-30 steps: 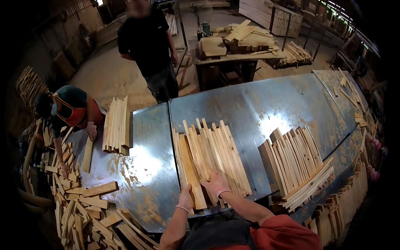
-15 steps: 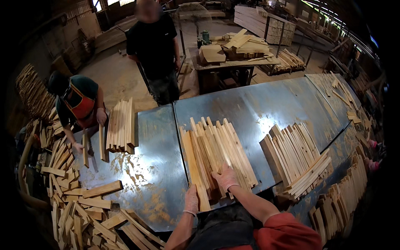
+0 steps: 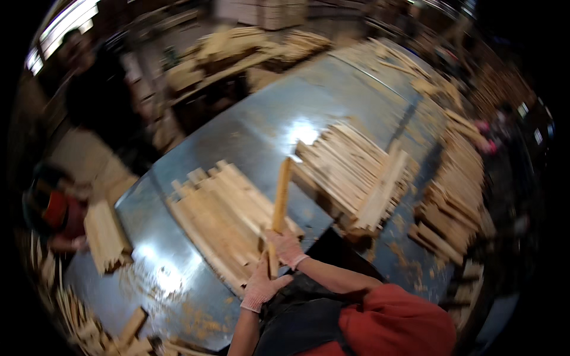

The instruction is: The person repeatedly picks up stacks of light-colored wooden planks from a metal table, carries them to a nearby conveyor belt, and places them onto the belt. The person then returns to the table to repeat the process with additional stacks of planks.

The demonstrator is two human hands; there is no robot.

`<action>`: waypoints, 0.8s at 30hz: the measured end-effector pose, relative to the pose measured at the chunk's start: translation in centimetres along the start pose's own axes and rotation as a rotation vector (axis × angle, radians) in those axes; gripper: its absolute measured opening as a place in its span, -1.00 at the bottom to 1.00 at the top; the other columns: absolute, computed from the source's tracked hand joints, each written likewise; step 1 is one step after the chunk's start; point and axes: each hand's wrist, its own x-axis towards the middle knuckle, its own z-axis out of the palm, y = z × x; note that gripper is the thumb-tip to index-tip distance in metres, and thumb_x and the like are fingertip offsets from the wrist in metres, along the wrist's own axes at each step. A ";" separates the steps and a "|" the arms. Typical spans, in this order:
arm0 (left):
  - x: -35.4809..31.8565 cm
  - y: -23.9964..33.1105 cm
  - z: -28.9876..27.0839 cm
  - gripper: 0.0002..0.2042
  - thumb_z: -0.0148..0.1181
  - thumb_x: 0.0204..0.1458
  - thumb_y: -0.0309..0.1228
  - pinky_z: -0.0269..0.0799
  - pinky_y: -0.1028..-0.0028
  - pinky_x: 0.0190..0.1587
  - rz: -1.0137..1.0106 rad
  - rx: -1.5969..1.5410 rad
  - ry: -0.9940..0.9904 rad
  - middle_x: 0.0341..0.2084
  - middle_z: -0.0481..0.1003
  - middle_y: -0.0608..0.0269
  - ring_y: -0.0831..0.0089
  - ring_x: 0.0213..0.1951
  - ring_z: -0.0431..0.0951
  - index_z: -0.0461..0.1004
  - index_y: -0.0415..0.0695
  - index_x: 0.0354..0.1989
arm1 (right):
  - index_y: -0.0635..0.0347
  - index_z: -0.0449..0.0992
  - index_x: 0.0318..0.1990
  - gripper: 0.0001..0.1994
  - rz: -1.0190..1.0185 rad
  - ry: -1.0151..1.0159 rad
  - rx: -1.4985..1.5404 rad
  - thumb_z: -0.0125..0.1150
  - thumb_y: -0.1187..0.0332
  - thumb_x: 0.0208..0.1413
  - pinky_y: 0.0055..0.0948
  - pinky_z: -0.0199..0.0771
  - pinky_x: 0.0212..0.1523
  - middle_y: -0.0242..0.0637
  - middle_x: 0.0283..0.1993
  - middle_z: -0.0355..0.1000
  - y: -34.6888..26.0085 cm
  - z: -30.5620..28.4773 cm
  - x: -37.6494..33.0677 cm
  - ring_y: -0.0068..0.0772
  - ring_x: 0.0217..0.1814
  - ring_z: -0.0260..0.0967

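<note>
In my gloved right hand [image 3: 287, 247] is a wooden slat [image 3: 282, 193], held upright and tilted, its far end raised above the table. My gloved left hand [image 3: 261, 288] is at the slat's lower end, the end lying between thumb and fingers. Just beyond and left of both hands lies a row of wooden slats [image 3: 217, 216], side by side on the metal table, their far ends uneven. Farther right sits a second stack of slats [image 3: 347, 166], with a few lying on its right side. Motion blurs the picture somewhat.
The metal-topped table [image 3: 237, 139] carries sawdust. At left, a co-worker [image 3: 50, 207] stands by another slat bundle [image 3: 105, 234]; a second person [image 3: 104, 98] stands behind. Loose offcuts [image 3: 133, 326] lie at lower left. More slats [image 3: 454, 190] are stacked at right, near pink-gloved hands [image 3: 487, 136].
My view has swung to the right. My hands have come off the row's near end and together, and a single slat is now lifted in them.
</note>
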 end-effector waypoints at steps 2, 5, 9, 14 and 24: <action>1.8 2.8 3.1 0.04 0.49 -0.01 -0.19 0.45 0.16 0.36 -0.054 0.086 -0.032 0.40 0.42 -0.21 -0.04 0.34 0.51 0.07 -0.23 0.65 | 0.37 0.45 0.39 -0.19 0.057 0.017 0.077 0.35 -0.21 0.28 -0.21 0.53 0.27 0.17 0.23 0.57 1.9 -2.9 1.9 0.05 0.26 0.55; 5.6 3.6 7.3 -0.14 0.38 0.05 -0.39 0.52 0.25 0.22 -0.089 -0.092 -0.057 0.20 0.56 -0.06 0.16 0.14 0.62 0.21 -0.14 0.61 | 0.40 0.32 0.49 -0.09 -0.066 0.099 0.016 0.35 -0.22 0.27 -0.18 0.45 0.40 0.24 0.38 0.46 4.2 -9.2 3.2 0.10 0.39 0.47; 12.0 6.7 10.7 -0.44 0.29 0.07 -0.53 0.56 0.39 -0.04 -0.067 -0.286 -0.183 -0.15 0.63 0.23 0.43 -0.16 0.60 0.49 -0.18 0.33 | 0.42 0.21 0.56 -0.10 -0.274 0.508 -0.083 0.39 -0.06 0.28 -0.13 0.38 0.49 0.27 0.48 0.35 8.6 -20.1 3.5 0.14 0.46 0.40; 22.5 16.0 15.8 -0.44 0.26 0.14 -0.40 0.59 0.28 -0.05 0.007 0.022 -0.334 -0.23 0.66 0.06 0.28 -0.21 0.66 0.48 -0.09 0.38 | 0.31 0.09 0.64 -0.06 -0.055 0.938 -0.041 0.37 0.00 0.27 -0.07 0.13 0.65 0.23 0.62 0.18 17.7 -33.9 3.1 0.23 0.65 0.15; 30.5 18.4 29.4 -0.37 0.15 0.26 0.15 0.51 -0.04 0.24 0.209 0.417 -0.517 0.05 0.67 -0.21 -0.22 0.15 0.64 0.53 -0.08 0.32 | 0.29 0.29 0.54 -0.23 0.310 0.781 -0.040 0.26 -0.04 0.35 -0.03 0.31 0.53 0.30 0.44 0.40 22.3 -37.4 7.9 0.29 0.51 0.33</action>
